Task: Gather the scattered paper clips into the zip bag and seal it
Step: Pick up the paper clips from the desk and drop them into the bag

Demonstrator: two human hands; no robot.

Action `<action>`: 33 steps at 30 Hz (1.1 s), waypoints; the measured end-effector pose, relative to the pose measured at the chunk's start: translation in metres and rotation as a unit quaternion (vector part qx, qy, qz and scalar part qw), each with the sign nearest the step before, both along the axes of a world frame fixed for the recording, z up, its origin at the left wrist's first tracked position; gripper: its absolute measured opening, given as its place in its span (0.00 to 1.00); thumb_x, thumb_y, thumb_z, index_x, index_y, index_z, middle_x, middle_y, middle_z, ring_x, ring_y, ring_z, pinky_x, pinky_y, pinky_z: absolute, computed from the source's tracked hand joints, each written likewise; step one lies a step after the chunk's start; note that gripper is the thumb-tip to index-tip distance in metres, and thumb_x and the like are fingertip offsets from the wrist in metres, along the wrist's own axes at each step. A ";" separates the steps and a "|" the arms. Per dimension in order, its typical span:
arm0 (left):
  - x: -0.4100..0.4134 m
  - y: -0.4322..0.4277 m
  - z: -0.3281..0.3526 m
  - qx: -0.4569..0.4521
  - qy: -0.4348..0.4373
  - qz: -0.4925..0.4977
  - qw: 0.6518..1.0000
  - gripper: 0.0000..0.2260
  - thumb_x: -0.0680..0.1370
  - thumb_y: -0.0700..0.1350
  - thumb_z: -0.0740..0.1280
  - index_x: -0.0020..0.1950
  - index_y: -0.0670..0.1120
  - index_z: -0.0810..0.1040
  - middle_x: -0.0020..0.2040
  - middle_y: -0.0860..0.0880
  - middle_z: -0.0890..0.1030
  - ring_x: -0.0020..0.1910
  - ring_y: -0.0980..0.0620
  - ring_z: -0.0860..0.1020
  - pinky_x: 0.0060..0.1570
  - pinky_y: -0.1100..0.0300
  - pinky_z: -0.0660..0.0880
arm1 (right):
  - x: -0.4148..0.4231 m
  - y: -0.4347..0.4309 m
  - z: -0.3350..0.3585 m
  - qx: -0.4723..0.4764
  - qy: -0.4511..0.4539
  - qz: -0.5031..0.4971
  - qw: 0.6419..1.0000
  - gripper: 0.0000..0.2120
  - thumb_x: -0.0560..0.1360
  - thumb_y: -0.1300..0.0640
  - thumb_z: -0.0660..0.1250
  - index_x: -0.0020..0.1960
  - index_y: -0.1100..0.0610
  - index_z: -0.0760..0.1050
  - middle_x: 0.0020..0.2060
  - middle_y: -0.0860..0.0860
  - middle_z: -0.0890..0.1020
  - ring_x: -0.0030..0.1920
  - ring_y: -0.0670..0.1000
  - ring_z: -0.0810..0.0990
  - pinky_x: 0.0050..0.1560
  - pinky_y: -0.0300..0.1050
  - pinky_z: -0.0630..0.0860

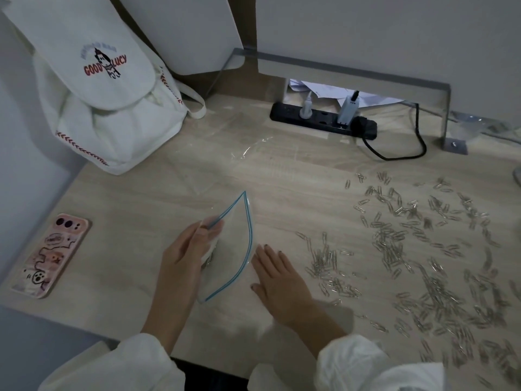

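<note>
Head view, nearest first: the table's [141, 193] front edge runs just under the two white sleeves, and the closest paper clips [423, 249] lie low on the right, toward that edge. A broad sweep pulled toward the body could carry some over it.

Just beyond, the left hand [186, 249] pinches the rim of the zip bag [234, 249] between thumb and fingers, propping its blue-lined mouth open toward the right. A small bunch of clips seems to lie inside. The right hand [277, 280] lies flat on the wood, fingers straight, just beside the mouth.

The bag looks thin and limp, so the mouth could sag shut if the pinch slackens, and clips pushed at it would then slide under the film rather than in. Tipping it mouth-down would spill what it holds. A clip caught in the zip track would probably keep it from sealing.

A strip of wood between the bag's mouth and the nearest clips gives the right hand room to sweep. To the left a phone [52, 253] lies near the table's left edge, well apart from the bag. Farther back, a power strip [324, 119] with plugs and a looping black cable [394, 156] sits beyond the farthest clips — metal flicked that way would be a hazard. A white backpack [112, 108] leans in the far left corner.
</note>
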State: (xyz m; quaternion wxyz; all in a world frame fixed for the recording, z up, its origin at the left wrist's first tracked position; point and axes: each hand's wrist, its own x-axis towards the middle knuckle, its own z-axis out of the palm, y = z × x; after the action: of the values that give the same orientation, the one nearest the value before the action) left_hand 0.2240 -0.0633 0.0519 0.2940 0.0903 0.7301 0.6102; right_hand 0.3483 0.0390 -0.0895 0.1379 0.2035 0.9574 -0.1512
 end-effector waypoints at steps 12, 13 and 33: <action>0.012 0.011 -0.003 -0.010 -0.024 -0.031 0.999 0.13 0.80 0.41 0.56 0.58 0.43 0.78 0.55 0.49 0.82 0.56 0.60 0.78 0.59 0.65 0.70 | 0.079 0.062 -0.011 0.080 0.018 -0.126 0.989 0.26 0.80 0.45 0.37 0.70 0.51 0.63 0.69 0.50 0.68 0.70 0.56 0.62 0.70 0.47 0.46; 0.014 0.013 -0.003 -0.011 -0.025 -0.033 0.999 0.13 0.80 0.41 0.56 0.59 0.43 0.78 0.55 0.49 0.82 0.55 0.61 0.78 0.60 0.65 0.70 | 0.083 0.063 -0.010 0.064 0.025 -0.132 0.989 0.26 0.80 0.46 0.38 0.69 0.52 0.65 0.68 0.51 0.70 0.69 0.54 0.62 0.70 0.44 0.47; 0.057 0.043 0.003 -0.018 -0.020 -0.115 0.993 0.12 0.80 0.42 0.58 0.56 0.48 0.80 0.53 0.55 0.83 0.55 0.64 0.78 0.61 0.66 0.71 | 0.134 0.080 -0.014 0.080 0.206 -0.209 0.953 0.09 0.64 0.66 0.71 0.42 0.59 0.76 0.41 0.54 0.79 0.44 0.50 0.68 0.45 0.42 0.67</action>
State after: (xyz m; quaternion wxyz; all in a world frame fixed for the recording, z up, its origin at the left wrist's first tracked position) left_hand 0.2813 -0.0207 0.0548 0.3785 0.1560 0.7195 0.5611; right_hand 0.4825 0.1186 -0.1040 -0.1132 0.3737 0.9102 -0.1384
